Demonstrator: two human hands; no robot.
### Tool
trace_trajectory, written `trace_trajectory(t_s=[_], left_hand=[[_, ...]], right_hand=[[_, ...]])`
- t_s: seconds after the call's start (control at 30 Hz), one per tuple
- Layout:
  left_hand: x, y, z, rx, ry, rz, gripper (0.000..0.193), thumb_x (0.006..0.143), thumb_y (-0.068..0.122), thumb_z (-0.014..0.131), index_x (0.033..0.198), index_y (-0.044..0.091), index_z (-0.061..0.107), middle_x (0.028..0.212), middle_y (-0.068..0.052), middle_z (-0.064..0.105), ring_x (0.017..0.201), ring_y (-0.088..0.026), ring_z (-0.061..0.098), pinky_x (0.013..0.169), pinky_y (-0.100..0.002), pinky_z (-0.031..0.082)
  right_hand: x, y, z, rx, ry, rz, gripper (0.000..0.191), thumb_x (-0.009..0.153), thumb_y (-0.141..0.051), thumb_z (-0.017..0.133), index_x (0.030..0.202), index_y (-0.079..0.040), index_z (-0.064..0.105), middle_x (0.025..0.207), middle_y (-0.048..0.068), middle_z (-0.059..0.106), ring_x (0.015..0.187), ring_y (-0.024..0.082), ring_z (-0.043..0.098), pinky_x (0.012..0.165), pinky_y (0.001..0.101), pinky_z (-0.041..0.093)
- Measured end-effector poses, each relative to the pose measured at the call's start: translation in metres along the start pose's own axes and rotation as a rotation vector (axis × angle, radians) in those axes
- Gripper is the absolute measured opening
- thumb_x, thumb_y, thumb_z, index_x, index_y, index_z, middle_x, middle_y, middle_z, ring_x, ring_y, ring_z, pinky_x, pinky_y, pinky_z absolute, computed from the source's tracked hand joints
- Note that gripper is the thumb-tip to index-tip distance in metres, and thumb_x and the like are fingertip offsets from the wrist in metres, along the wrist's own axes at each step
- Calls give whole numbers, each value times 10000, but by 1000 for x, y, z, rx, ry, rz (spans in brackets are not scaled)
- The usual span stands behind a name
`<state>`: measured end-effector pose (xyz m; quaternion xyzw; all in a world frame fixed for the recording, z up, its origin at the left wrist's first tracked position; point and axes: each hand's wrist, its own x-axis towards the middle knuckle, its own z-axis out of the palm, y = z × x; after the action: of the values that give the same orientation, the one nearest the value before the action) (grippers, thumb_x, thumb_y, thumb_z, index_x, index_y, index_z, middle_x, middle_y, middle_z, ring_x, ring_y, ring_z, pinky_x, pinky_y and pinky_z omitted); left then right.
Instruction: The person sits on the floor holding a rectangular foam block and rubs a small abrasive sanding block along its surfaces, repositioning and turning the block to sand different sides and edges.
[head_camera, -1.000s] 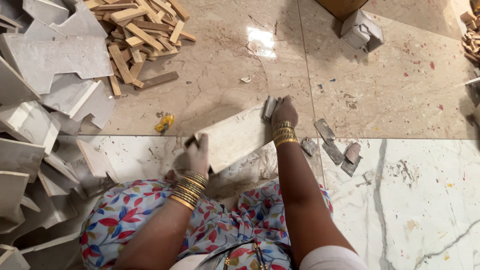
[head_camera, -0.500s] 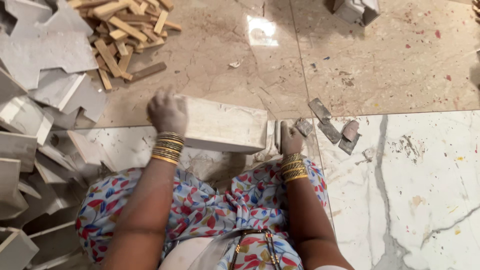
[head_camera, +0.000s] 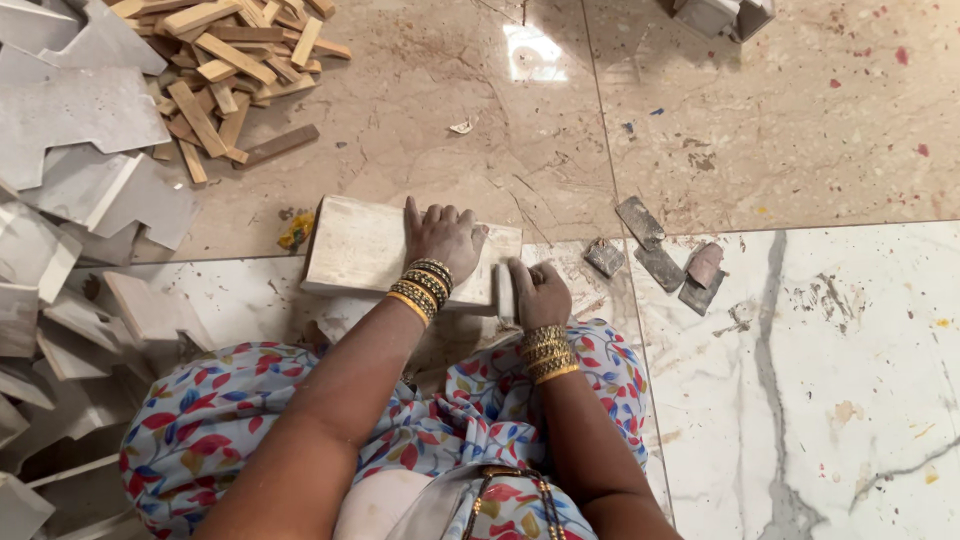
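head view, left hand (head_camera: 445, 238) flat on pale tile (head_camera: 360, 250), right hand (head_camera: 540, 292) grip closed around small block (head_camera: 505, 292)

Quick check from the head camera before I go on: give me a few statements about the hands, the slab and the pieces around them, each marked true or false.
1. The left hand lies flat on the pale stone slab. True.
2. The right hand is at the slab's right end. True.
3. The wooden sticks lie heaped at far left. True.
4. The small grey pieces lie left of the slab. False: they lie to its right.
5. The slab stands upright. False: it lies flat on the floor.
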<state>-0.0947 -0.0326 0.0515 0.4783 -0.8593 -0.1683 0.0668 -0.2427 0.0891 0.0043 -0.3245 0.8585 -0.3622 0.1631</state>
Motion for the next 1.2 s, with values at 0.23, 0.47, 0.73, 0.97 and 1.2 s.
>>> trace_trajectory(t_s=[0.23,0.47,0.73,0.97,1.2], left_hand=[[-3,0,-3,-16,22,6,463,1018,488,441,1214,139,673,1209,-114,666,1265,-279,542,1201,-612,132],[-5,4,-6,-26,-30,-29,441,1043,465,422,1216,154,682,1200,-126,666,1263,-286,545,1218,-606,137],[-1,1,-5,-41,9,13,437,1007,459,436,1224,161,670,1182,-132,654,1233,-297,536,1167,-628,131],[-2,3,-3,-21,-22,-64,436,1044,459,441,1181,118,677,1171,-127,664,1237,-277,551,1213,-604,145],[1,0,3,-42,7,37,416,1023,433,447,1163,120,682,1175,-129,660,1223,-291,550,1174,-627,177]], right_hand=[[90,-26,28,4,-24,-38,578,952,-596,679,765,-50,661,689,125,641,604,209,562,598,379,487],[-22,15,-11,-180,-202,9,548,928,-615,593,784,-91,667,650,89,652,606,209,622,592,386,509],[84,-9,29,-136,-114,12,682,924,-739,478,712,-112,643,623,33,592,561,179,559,527,379,487],[16,20,6,-282,-223,-88,570,974,-682,478,778,-168,624,626,45,650,544,165,631,504,353,515],[30,15,11,-459,-120,-194,655,978,-707,492,697,-130,624,618,69,618,554,222,589,577,416,469]])
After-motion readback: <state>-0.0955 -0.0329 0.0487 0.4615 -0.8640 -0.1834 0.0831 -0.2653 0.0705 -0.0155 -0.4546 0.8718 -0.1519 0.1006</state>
